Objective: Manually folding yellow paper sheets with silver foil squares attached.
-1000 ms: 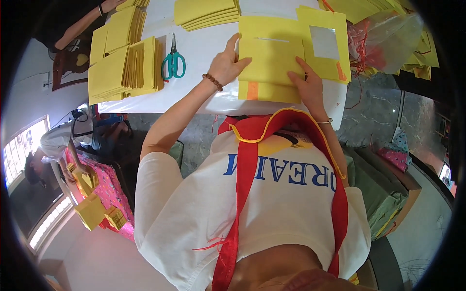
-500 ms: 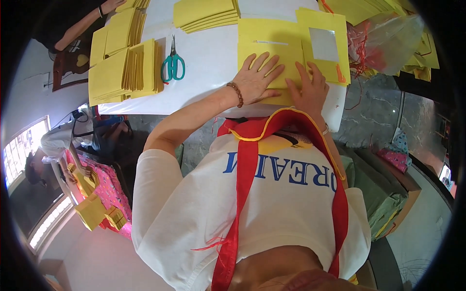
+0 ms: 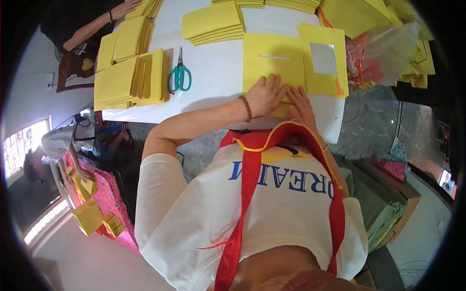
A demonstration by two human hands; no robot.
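Note:
A flat piece of yellow paper (image 3: 255,56) lies in front of me on the white-topped table, with a thin white strip (image 3: 275,57) near its middle. My left hand (image 3: 264,96), a brown beaded bracelet at its wrist, rests palm down on the lower part of the paper with fingers slightly bent. Beside it, nearly touching, my right hand (image 3: 302,105) lies with fingers stretched along the paper's lower right. Just right of this paper is a yellow sheet (image 3: 315,36) bearing a pale grey rectangle (image 3: 324,58) and an orange mark. Teal-handled scissors (image 3: 180,77) lie to the left.
Stacks of folded yellow paper (image 3: 115,80) line the table's left side; another pile (image 3: 213,22) sits farther back. A clear plastic bag (image 3: 388,48) with red strings is at the right. Another person's hand (image 3: 127,8) reaches in at far left. Someone works at a pink-covered table (image 3: 112,194).
My left hand has gone from spread fingers to fingers closer together, and moved toward my right hand. My right fingers have straightened and flattened. The table appears slightly lower in the picture.

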